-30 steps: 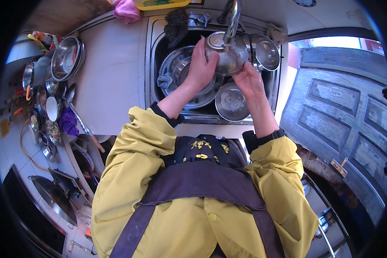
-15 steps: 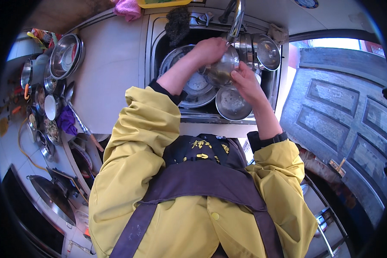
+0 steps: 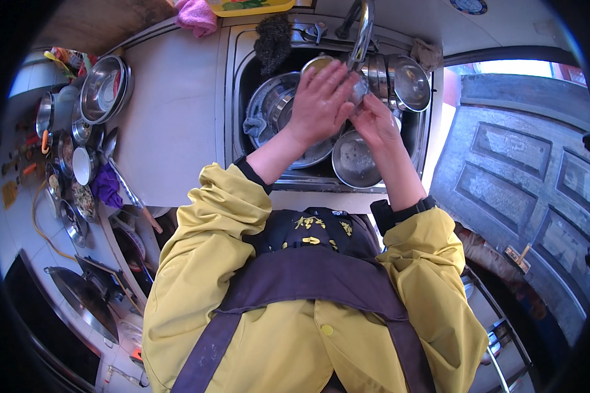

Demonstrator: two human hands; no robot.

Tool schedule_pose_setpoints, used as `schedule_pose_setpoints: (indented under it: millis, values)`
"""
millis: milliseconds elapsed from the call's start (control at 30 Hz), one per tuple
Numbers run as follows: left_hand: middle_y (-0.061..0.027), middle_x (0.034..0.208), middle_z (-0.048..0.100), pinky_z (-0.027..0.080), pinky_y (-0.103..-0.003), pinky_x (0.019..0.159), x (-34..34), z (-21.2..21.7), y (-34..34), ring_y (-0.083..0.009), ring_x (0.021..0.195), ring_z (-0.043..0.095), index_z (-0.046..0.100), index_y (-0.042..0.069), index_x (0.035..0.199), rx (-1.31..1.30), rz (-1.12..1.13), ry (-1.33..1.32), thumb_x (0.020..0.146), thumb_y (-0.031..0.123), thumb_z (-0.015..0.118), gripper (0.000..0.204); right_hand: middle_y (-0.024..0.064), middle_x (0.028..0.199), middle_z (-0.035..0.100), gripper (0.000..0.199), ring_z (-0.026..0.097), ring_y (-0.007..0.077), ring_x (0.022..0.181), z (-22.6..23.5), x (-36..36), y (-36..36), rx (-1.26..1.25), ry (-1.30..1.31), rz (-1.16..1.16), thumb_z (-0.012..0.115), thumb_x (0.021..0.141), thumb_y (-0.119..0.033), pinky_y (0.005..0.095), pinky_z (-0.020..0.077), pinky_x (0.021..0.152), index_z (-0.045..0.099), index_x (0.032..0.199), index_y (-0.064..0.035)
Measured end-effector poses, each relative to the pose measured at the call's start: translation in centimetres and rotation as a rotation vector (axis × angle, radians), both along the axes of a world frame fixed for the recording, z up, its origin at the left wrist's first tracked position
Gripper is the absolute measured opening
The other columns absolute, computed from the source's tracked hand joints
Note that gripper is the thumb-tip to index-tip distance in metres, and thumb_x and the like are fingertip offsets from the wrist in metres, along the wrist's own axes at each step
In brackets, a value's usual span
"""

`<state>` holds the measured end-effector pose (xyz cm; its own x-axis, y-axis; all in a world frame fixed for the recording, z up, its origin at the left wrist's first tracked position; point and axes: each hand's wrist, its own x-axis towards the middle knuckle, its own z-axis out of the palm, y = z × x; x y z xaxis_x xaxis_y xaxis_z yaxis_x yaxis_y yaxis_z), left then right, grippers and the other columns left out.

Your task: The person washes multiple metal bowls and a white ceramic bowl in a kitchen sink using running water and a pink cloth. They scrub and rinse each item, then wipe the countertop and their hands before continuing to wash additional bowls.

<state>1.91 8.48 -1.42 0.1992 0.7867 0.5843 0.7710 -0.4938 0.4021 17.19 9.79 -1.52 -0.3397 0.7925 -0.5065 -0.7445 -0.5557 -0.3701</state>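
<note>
Round metal bowl (image 3: 359, 89), no long axis, is under the faucet (image 3: 363, 38) at the sink (image 3: 231, 118), mostly hidden. Left hand (image 3: 319, 101) flat across it, fingers extended, contact unclear; right hand (image 3: 375, 122) grasps its near-right edge, bowl lying up-left.

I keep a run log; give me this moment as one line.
left hand: open, fingers extended, near curved chrome tap | right hand: beside left, hold unclear | round silver metal bowl: in rectangular steel sink

Bare forearms (image 3: 405, 178) reach forward; the left grip (image 3: 317, 108) shows its back, fingers (image 3: 324, 77) nearly straight; the right grip (image 3: 377, 123), just beside it, bends inward.
</note>
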Motion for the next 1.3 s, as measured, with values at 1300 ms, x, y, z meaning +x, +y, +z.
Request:
schedule_pose_setpoints:
  millis: [1300]
  values:
    - [-0.0042,0.093,0.061,0.044,-0.024,0.075,-3.7,0.0,-2.7,-0.0107,0.084,0.057,0.054,0.001,0.105,-1.076,-0.076,-1.236,0.086,0.012,0.055,0.022,0.0179,0.128,0.044,0.044,0.04,0.0318,0.12,-0.1,-4.0,2.0,1.077,-1.589,0.559,0.033,0.093,-0.03,0.0339,0.0301,0.1,0.038,0.132,-0.011]
